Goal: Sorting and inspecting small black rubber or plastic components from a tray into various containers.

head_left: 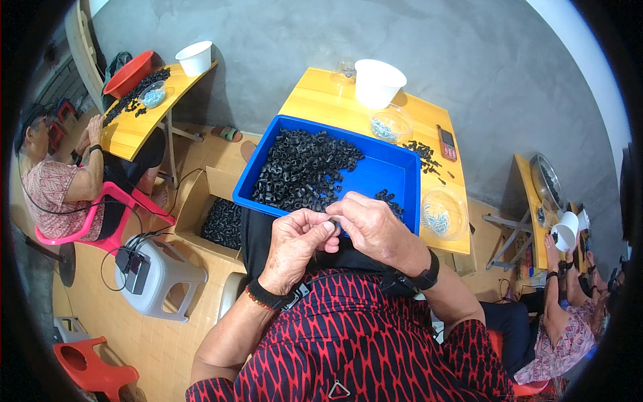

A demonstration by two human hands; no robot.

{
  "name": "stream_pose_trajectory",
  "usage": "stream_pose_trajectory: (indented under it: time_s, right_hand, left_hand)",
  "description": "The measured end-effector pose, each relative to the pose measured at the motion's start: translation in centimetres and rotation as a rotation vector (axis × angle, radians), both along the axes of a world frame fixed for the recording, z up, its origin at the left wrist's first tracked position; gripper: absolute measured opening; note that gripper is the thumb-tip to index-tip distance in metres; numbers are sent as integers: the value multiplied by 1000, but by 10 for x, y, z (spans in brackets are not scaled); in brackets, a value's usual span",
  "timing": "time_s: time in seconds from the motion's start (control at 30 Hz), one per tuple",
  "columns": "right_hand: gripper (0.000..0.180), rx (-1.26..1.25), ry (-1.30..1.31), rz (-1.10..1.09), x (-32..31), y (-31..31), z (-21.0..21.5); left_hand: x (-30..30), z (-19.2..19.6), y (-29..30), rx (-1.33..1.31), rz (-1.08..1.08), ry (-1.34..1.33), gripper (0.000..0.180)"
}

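- A small black plastic piece is being pinched between the left hand and right hand, fingers closed on it; its long axis cannot be told
- It is being held just before the blue rectangular plastic tray heaped with black plastic rings

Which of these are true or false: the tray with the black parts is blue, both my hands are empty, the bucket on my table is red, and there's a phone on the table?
1. The tray holding the black parts is blue. True.
2. Both hands are empty. False: the left hand and right hand meet over a small black piece pinched between the fingertips.
3. The bucket on the yellow table is red. False: it is white.
4. A phone lies on the table. True, right of the tray.
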State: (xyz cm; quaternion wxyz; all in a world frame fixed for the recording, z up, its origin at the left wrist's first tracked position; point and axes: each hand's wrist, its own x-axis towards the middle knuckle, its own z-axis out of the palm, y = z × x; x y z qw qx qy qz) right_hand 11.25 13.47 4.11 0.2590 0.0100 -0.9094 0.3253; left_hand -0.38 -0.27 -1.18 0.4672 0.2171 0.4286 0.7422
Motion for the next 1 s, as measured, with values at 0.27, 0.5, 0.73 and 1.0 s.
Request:
stream_pose_trajectory:
  time_s: [0.27,0.5,0.73,1.0]
  right_hand:
    - [11,10,11,-16,2,-4,1]
    - [28,-270,-70,-82,11,-2,0]
    - [42,-1,-145,-20,5,-4,1]
    - [31,186,-212,-99,-1,-9,2]
  left_hand:
    - [-3,-1,-1,-13,-19,-32,7]
    - [-4,0,1,11,-23,-52,8]
    - [-3,0,2,32,0,-46,7]
    - [0,3,0,37,-17,-76,11]
